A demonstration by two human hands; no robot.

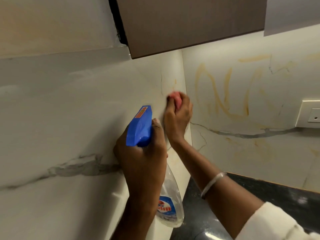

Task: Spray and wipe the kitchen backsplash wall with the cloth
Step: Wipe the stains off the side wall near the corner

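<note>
left hand (142,158) hides spray bottle (170,201) neck; right hand (178,116) bunches blurred cloth (175,97).

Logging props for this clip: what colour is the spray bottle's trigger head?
Blue, with a small orange label on top, on the spray head of the clear bottle; seen in the head view.

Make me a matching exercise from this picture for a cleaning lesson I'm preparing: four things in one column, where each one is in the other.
Things:
1. spray bottle
2. pink cloth
3. wall socket
4. bangle

Places:
A. on the right wrist
B. in the left hand
C. on the right wall, by the picture's edge
D. bunched in the right hand, against the wall corner

Pairs: 1-B, 2-D, 3-C, 4-A
</note>
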